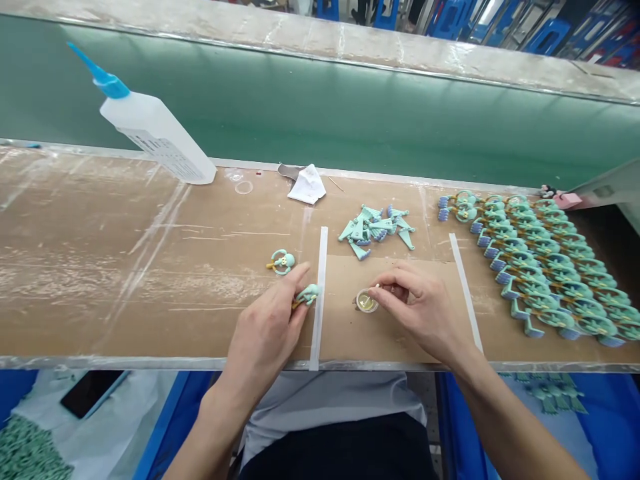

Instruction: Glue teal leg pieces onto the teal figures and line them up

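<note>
My left hand (273,320) is closed on a small mint-green plastic figure (306,295) with a yellow-brown part, held between thumb and fingers near the left white tape strip. A similar figure (281,262) lies on the bench just beyond that hand. Thumb and fingertips of my right hand (417,303) pinch a thin pale stick (375,288) whose tip dips into a small round clear dish (367,301) of yellowish liquid. Behind the dish lies a loose pile of mint-green triangular pieces (373,225) with bluish-purple ends.
Rows of assembled mint-green figures (545,267) fill the right side. A white bottle with a blue nozzle (160,133) stands at the back left. Folded white paper (308,185) lies near the back edge. Below the bench are blue bins; a phone (93,393) rests in the left one.
</note>
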Demonstrator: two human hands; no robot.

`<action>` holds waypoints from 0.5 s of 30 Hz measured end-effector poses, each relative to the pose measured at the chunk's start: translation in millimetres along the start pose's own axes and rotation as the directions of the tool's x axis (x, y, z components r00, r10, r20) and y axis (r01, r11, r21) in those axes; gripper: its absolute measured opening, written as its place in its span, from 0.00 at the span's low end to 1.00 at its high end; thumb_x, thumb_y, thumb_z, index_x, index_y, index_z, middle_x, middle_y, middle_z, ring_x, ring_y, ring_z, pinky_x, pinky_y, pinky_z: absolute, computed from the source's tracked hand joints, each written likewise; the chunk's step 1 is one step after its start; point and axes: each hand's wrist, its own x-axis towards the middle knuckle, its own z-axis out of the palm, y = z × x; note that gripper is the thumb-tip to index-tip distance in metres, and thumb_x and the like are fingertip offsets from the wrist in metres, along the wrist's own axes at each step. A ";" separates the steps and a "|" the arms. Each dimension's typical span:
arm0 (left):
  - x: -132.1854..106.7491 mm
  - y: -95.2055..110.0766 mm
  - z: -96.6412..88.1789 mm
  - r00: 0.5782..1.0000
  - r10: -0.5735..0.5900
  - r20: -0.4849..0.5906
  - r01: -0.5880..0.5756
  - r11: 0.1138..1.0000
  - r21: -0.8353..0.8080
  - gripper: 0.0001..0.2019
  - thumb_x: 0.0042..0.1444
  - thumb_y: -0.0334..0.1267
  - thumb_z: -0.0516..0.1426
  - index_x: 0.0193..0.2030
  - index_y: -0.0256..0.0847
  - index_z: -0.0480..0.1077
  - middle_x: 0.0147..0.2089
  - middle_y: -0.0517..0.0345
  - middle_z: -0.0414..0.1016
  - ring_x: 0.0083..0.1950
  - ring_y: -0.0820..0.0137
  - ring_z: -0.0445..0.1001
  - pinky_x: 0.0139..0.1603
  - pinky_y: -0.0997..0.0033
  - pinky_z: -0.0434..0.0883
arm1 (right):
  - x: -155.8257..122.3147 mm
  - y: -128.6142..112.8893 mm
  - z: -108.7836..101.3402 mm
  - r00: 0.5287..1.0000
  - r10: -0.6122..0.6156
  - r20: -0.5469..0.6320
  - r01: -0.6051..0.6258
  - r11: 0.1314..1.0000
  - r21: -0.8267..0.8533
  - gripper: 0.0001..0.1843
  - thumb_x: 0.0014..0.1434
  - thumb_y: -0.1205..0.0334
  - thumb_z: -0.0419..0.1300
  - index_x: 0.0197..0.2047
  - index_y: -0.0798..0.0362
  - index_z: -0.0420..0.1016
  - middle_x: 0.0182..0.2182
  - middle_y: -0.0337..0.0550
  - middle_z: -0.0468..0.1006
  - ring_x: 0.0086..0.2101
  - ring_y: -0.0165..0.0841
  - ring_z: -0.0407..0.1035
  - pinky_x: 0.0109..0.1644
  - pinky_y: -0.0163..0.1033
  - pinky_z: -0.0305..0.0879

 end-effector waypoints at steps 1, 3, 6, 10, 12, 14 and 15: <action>-0.1 0.7 0.0 0.999 0.035 0.028 -0.037 0.998 0.053 0.25 0.79 0.30 0.56 0.78 0.48 0.73 0.57 0.51 0.90 0.53 0.54 0.88 0.52 0.58 0.77 | -1.6 -0.3 -1.1 1.000 -0.010 0.009 0.010 1.000 -0.009 0.08 0.78 0.65 0.72 0.42 0.49 0.88 0.35 0.38 0.81 0.35 0.35 0.73 0.41 0.43 0.63; 0.7 2.9 -1.4 0.991 0.098 0.088 -0.112 0.977 0.179 0.26 0.80 0.28 0.53 0.77 0.47 0.76 0.56 0.48 0.89 0.53 0.50 0.86 0.52 0.53 0.77 | -5.5 -1.0 -2.6 0.999 -0.024 0.025 0.025 0.999 -0.027 0.09 0.78 0.66 0.72 0.41 0.49 0.87 0.37 0.38 0.82 0.37 0.36 0.74 0.43 0.44 0.63; 2.1 7.2 -5.8 0.991 0.112 0.074 -0.128 0.955 0.267 0.20 0.79 0.30 0.55 0.67 0.46 0.83 0.51 0.46 0.89 0.51 0.45 0.83 0.54 0.45 0.76 | -10.5 -3.4 -4.2 0.998 -0.035 0.047 0.037 0.998 -0.044 0.11 0.79 0.66 0.71 0.41 0.49 0.86 0.40 0.40 0.85 0.40 0.36 0.76 0.46 0.44 0.65; 0.0 14.3 -9.2 0.988 0.005 -0.153 -0.018 0.996 -0.083 0.11 0.79 0.36 0.63 0.60 0.50 0.85 0.54 0.50 0.91 0.57 0.48 0.85 0.61 0.45 0.78 | -13.6 -9.5 -10.4 1.000 -0.007 0.028 0.008 0.999 -0.042 0.10 0.81 0.63 0.71 0.43 0.48 0.87 0.38 0.39 0.85 0.38 0.37 0.76 0.43 0.44 0.65; -2.2 19.5 -7.7 0.960 -0.173 -0.222 0.060 0.896 -0.440 0.08 0.75 0.39 0.70 0.58 0.50 0.84 0.55 0.52 0.90 0.56 0.54 0.86 0.60 0.52 0.80 | -14.6 -12.7 -14.4 1.000 0.024 0.000 -0.024 0.998 -0.056 0.10 0.82 0.60 0.70 0.43 0.47 0.88 0.35 0.38 0.83 0.36 0.37 0.75 0.42 0.44 0.65; -3.6 25.4 -4.1 0.917 -0.365 -0.161 0.120 0.637 -0.762 0.14 0.68 0.39 0.77 0.54 0.48 0.80 0.53 0.55 0.89 0.54 0.59 0.87 0.58 0.58 0.83 | -15.7 -15.1 -17.7 0.999 0.038 -0.005 -0.039 0.996 -0.081 0.12 0.83 0.58 0.70 0.43 0.47 0.88 0.35 0.39 0.84 0.36 0.38 0.76 0.42 0.45 0.66; -4.1 28.3 -1.7 0.895 -0.435 -0.097 0.139 0.480 -0.866 0.17 0.64 0.38 0.80 0.51 0.47 0.78 0.52 0.56 0.88 0.52 0.60 0.88 0.57 0.60 0.84 | -16.2 -16.1 -19.0 0.999 0.037 -0.001 -0.037 0.995 -0.093 0.12 0.83 0.57 0.70 0.43 0.47 0.88 0.36 0.39 0.85 0.36 0.38 0.76 0.42 0.46 0.66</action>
